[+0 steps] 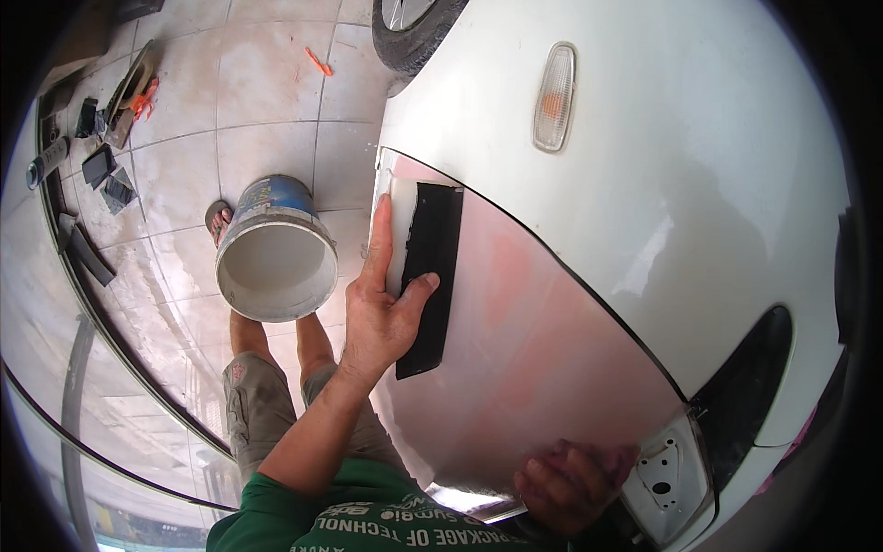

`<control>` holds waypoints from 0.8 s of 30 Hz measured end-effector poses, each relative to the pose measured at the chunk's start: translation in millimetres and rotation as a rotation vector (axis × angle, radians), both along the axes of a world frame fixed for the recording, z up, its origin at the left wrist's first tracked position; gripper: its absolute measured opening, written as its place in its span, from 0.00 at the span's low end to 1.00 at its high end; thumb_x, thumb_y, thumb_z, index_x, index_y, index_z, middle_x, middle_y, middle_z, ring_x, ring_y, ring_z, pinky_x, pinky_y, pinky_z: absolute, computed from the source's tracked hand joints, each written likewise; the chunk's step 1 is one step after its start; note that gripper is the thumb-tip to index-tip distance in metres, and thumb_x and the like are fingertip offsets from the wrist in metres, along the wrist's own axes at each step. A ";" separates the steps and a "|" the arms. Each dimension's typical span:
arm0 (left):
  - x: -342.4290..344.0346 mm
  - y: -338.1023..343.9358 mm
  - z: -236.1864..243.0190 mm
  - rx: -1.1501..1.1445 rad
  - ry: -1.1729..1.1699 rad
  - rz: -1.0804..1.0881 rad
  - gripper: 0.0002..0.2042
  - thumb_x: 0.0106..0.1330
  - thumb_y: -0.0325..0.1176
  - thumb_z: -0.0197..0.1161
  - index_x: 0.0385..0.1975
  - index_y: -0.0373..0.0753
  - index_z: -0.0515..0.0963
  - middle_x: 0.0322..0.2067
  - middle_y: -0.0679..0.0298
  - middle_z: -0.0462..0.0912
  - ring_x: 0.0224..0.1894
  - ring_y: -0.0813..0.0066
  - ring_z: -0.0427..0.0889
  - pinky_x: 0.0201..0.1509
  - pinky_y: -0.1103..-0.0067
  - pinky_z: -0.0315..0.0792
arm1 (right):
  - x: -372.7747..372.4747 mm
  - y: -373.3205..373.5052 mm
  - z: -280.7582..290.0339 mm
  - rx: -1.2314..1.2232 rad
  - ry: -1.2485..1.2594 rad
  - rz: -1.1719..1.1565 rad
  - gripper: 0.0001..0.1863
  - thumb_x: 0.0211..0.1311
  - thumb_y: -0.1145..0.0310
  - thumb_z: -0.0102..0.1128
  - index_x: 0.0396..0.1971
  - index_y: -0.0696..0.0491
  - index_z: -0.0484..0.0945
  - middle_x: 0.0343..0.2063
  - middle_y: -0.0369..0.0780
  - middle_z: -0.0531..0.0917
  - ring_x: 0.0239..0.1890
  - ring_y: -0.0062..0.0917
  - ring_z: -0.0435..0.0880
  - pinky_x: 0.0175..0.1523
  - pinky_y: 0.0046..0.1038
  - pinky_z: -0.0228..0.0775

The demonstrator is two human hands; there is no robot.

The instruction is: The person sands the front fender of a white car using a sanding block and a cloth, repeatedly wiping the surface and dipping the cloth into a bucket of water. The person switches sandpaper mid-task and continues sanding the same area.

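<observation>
My left hand (379,317) grips a pale sanding block (403,216) faced with black sandpaper (430,276). Its index finger lies along the pale side and its thumb presses on the black sheet. The block rests against the car's door panel (515,322), which shows pink and whitish patches and a wet-looking sheen. At the panel's lower right in the picture, my right hand (566,488) is in shadow, its fingers curled round a bunched dark pink cloth (602,460). That hand is partly hidden in the dark.
A bucket (276,198) of cloudy liquid stands by my feet, left of the car. The white fender (681,184) carries a clear side lamp (555,97); a wheel (409,32) shows beyond. Sandpaper pieces (98,166) and a spray can (46,164) lie on the tiles near a curved rail.
</observation>
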State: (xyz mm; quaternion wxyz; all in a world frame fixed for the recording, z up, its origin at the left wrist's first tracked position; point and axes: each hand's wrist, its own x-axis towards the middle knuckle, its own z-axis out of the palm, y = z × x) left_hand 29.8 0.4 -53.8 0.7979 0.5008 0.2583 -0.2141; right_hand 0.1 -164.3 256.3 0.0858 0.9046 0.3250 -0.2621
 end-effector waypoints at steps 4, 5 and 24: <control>-2.5 3.4 6.2 0.062 -0.037 -0.041 0.48 0.67 0.15 0.65 0.86 0.40 0.48 0.75 0.41 0.72 0.69 0.54 0.82 0.69 0.71 0.77 | -5.1 -4.3 -0.7 0.012 0.011 -0.054 0.10 0.54 0.62 0.79 0.33 0.31 0.87 0.51 0.21 0.85 0.63 0.32 0.78 0.68 0.73 0.59; -6.5 2.9 18.7 0.067 -0.068 -0.049 0.47 0.67 0.15 0.65 0.85 0.40 0.48 0.75 0.41 0.71 0.70 0.53 0.81 0.70 0.70 0.76 | -3.1 -4.2 -1.6 0.012 0.020 -0.049 0.09 0.54 0.62 0.78 0.33 0.31 0.87 0.51 0.21 0.85 0.63 0.32 0.78 0.69 0.73 0.59; -30.1 -0.7 -37.4 0.246 -0.129 -0.110 0.47 0.67 0.19 0.67 0.85 0.42 0.50 0.77 0.39 0.67 0.74 0.54 0.76 0.73 0.68 0.74 | -9.8 -17.1 -15.9 0.167 -0.003 0.074 0.09 0.67 0.57 0.71 0.42 0.41 0.92 0.45 0.37 0.94 0.57 0.37 0.90 0.65 0.68 0.70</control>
